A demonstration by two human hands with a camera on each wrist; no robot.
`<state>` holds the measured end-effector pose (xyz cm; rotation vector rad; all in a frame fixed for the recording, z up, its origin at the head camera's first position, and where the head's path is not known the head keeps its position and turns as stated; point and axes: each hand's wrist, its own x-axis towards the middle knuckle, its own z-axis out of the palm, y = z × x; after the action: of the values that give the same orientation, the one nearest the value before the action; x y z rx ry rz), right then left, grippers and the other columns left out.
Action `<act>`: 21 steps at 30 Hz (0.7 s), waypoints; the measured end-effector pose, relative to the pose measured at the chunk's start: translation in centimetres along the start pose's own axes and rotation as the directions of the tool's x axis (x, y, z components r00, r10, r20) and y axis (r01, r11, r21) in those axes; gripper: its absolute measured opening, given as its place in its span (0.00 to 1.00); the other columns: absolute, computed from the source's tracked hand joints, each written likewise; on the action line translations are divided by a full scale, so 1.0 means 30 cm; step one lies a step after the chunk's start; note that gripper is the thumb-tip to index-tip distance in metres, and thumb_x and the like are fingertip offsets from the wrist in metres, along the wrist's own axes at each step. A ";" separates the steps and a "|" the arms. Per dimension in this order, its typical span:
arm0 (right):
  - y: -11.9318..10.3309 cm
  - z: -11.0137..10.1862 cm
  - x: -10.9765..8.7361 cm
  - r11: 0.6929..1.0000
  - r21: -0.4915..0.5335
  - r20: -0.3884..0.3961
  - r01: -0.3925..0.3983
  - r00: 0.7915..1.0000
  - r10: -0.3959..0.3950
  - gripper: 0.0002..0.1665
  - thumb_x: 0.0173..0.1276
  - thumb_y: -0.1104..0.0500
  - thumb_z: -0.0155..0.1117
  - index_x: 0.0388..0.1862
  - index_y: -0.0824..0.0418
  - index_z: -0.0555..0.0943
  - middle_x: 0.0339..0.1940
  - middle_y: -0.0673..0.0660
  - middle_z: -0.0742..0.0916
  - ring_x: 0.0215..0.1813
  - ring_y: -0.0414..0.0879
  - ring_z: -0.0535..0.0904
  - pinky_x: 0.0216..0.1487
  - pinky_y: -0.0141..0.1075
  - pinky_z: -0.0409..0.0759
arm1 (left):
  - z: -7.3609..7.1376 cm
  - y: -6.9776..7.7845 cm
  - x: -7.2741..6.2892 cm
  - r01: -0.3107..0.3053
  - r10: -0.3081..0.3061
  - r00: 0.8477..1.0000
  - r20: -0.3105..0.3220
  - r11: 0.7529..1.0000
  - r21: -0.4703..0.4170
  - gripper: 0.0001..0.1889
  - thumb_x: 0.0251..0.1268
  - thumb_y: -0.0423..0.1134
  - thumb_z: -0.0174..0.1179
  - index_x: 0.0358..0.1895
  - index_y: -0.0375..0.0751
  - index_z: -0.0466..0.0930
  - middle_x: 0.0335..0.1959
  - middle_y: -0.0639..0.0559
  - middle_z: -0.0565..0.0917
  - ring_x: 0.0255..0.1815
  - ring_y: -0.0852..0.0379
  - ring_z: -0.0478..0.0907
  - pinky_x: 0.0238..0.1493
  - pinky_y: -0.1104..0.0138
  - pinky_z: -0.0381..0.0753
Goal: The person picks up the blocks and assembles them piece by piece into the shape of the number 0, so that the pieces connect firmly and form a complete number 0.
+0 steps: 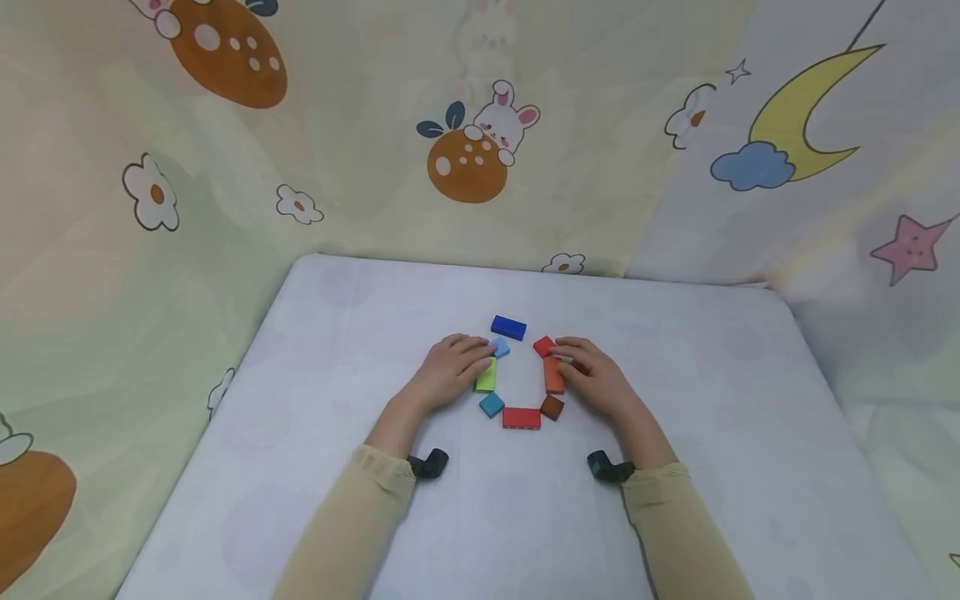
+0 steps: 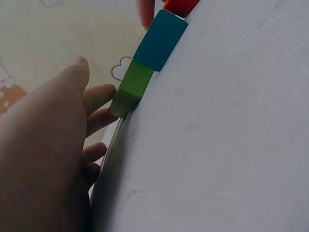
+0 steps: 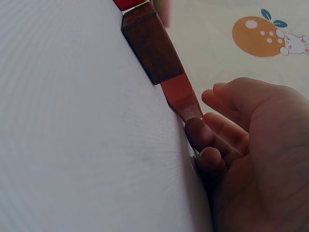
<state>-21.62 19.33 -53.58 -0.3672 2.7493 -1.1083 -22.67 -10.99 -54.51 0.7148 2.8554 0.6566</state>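
Note:
Several coloured blocks form a ring on the white table. My left hand (image 1: 448,371) lies at its left side, fingers reaching over the light green block (image 1: 485,377) and to the light blue block (image 1: 501,348). In the left wrist view, the fingers are gently bent beside the green block (image 2: 133,86). On the ring's right side, my right hand (image 1: 597,380) has its fingertips at the small red block (image 1: 543,346) and the orange block (image 1: 554,377). The right wrist view has loosely bent fingers against the orange block's end (image 3: 186,99).
A dark blue block (image 1: 508,327) stands at the ring's far side. Nearer me are a teal block (image 1: 492,405), a long red block (image 1: 521,418) and a brown block (image 1: 552,407). Behind the table (image 1: 675,358) hangs a patterned cloth (image 1: 360,125).

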 end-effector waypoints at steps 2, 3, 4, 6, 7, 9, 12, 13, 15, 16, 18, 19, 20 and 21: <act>0.002 -0.002 -0.001 1.000 0.004 -0.003 0.004 1.000 -0.004 0.21 0.75 0.50 0.57 0.65 0.44 0.77 0.72 0.50 0.72 0.73 0.54 0.67 0.69 0.58 0.70 | -0.001 0.001 -0.001 -0.009 0.009 1.000 -0.004 1.000 0.005 0.26 0.78 0.61 0.39 0.74 0.67 0.62 0.74 0.56 0.68 0.77 0.49 0.57 0.77 0.49 0.56; 0.003 -0.002 -0.001 1.000 0.006 -0.003 0.005 1.000 -0.005 0.21 0.75 0.50 0.57 0.65 0.44 0.78 0.72 0.50 0.73 0.73 0.54 0.67 0.69 0.58 0.70 | -0.001 0.000 -0.001 -0.010 0.010 1.000 -0.003 1.000 0.007 0.26 0.78 0.60 0.39 0.74 0.67 0.63 0.74 0.56 0.68 0.77 0.49 0.58 0.77 0.49 0.56; 0.005 -0.003 -0.001 1.000 0.007 -0.004 0.009 1.000 -0.009 0.21 0.75 0.49 0.57 0.64 0.44 0.78 0.72 0.50 0.73 0.73 0.54 0.67 0.69 0.58 0.70 | -0.001 0.000 -0.001 -0.012 0.012 1.000 -0.004 1.000 0.009 0.25 0.78 0.60 0.39 0.74 0.66 0.63 0.74 0.56 0.68 0.77 0.49 0.58 0.77 0.49 0.56; 0.008 -0.004 -0.001 1.000 0.009 -0.011 0.008 1.000 -0.007 0.20 0.75 0.49 0.57 0.64 0.43 0.78 0.71 0.49 0.73 0.74 0.54 0.67 0.69 0.58 0.70 | 0.000 0.000 0.000 -0.011 0.011 1.000 -0.005 1.000 0.011 0.25 0.78 0.60 0.39 0.74 0.66 0.63 0.74 0.56 0.68 0.77 0.50 0.58 0.77 0.50 0.56; 0.007 -0.003 0.000 1.000 0.008 -0.013 0.007 1.000 -0.007 0.20 0.75 0.48 0.57 0.64 0.43 0.78 0.71 0.49 0.73 0.74 0.54 0.66 0.69 0.59 0.70 | 0.000 -0.003 -0.002 -0.010 0.010 1.000 -0.007 1.000 0.010 0.25 0.78 0.60 0.40 0.74 0.66 0.63 0.74 0.56 0.68 0.76 0.50 0.58 0.77 0.50 0.56; 0.005 -0.003 0.003 1.000 0.011 -0.019 0.000 1.000 0.001 0.20 0.74 0.48 0.57 0.63 0.42 0.78 0.71 0.49 0.73 0.74 0.54 0.66 0.69 0.59 0.70 | 0.001 -0.006 -0.004 -0.010 0.010 1.000 -0.018 1.000 0.005 0.25 0.78 0.60 0.40 0.74 0.66 0.63 0.73 0.56 0.68 0.76 0.50 0.58 0.77 0.50 0.56; -0.004 -0.013 0.003 0.999 0.019 -0.022 -0.035 0.999 0.035 0.20 0.74 0.47 0.57 0.63 0.42 0.78 0.72 0.48 0.72 0.72 0.53 0.68 0.67 0.57 0.72 | 0.005 -0.009 -0.004 -0.012 0.012 1.000 -0.025 1.000 0.000 0.25 0.77 0.60 0.40 0.74 0.67 0.63 0.73 0.57 0.69 0.76 0.51 0.58 0.77 0.50 0.56; -0.010 -0.020 0.004 0.999 0.019 -0.018 -0.050 0.999 0.050 0.20 0.74 0.47 0.57 0.64 0.42 0.77 0.72 0.48 0.72 0.70 0.52 0.69 0.66 0.57 0.74 | 0.006 -0.008 -0.004 -0.014 0.014 1.000 -0.026 1.000 -0.002 0.25 0.77 0.60 0.40 0.74 0.67 0.63 0.73 0.57 0.69 0.76 0.51 0.58 0.77 0.50 0.57; -0.026 -0.041 0.008 0.997 0.013 -0.004 -0.079 0.997 0.079 0.21 0.75 0.47 0.56 0.65 0.43 0.76 0.73 0.48 0.71 0.66 0.52 0.72 0.63 0.54 0.77 | 0.006 -0.007 -0.004 -0.015 0.015 1.000 -0.025 1.000 -0.007 0.25 0.77 0.61 0.40 0.74 0.67 0.63 0.73 0.57 0.69 0.76 0.50 0.59 0.77 0.50 0.57; -0.035 -0.054 0.014 0.996 0.003 0.001 -0.090 0.996 0.090 0.21 0.76 0.47 0.55 0.66 0.44 0.76 0.73 0.49 0.71 0.63 0.52 0.73 0.61 0.52 0.78 | 0.006 -0.006 -0.004 -0.014 0.014 1.000 -0.021 1.000 -0.004 0.26 0.77 0.61 0.40 0.74 0.68 0.62 0.73 0.57 0.69 0.76 0.51 0.59 0.77 0.50 0.57; -0.056 -0.085 0.036 0.993 -0.023 0.006 -0.115 0.993 0.115 0.22 0.76 0.47 0.53 0.66 0.45 0.75 0.71 0.51 0.73 0.58 0.52 0.75 0.56 0.48 0.81 | 0.005 -0.006 -0.004 -0.015 0.015 1.000 -0.020 1.000 -0.001 0.26 0.77 0.62 0.40 0.74 0.68 0.63 0.73 0.57 0.69 0.76 0.50 0.59 0.77 0.50 0.57; -0.068 -0.100 0.052 0.992 -0.042 0.006 -0.117 0.993 0.117 0.22 0.77 0.47 0.53 0.66 0.45 0.75 0.70 0.52 0.74 0.57 0.52 0.75 0.54 0.47 0.81 | 0.003 -0.005 -0.006 -0.013 0.012 1.000 -0.018 1.000 -0.002 0.26 0.77 0.62 0.40 0.74 0.68 0.63 0.73 0.57 0.69 0.76 0.51 0.59 0.77 0.51 0.57; -0.082 -0.114 0.071 0.992 -0.059 0.007 -0.116 0.993 0.116 0.21 0.77 0.48 0.53 0.66 0.46 0.75 0.68 0.53 0.76 0.56 0.52 0.75 0.52 0.46 0.82 | 0.002 -0.006 -0.007 -0.011 0.011 1.000 -0.018 1.000 0.000 0.26 0.77 0.62 0.40 0.74 0.68 0.63 0.73 0.57 0.69 0.76 0.51 0.59 0.77 0.51 0.57; -0.096 -0.125 0.093 0.991 -0.076 0.009 -0.113 0.993 0.114 0.21 0.76 0.48 0.54 0.66 0.46 0.76 0.67 0.53 0.77 0.55 0.52 0.75 0.50 0.45 0.81 | 0.001 -0.006 -0.008 -0.009 0.009 1.000 -0.020 1.000 0.000 0.26 0.77 0.62 0.40 0.74 0.68 0.63 0.73 0.57 0.69 0.76 0.51 0.59 0.77 0.51 0.57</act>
<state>-24.70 19.01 -49.03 -0.2225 2.7677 -0.9729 -22.53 -11.25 -54.61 0.7253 2.8716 0.6690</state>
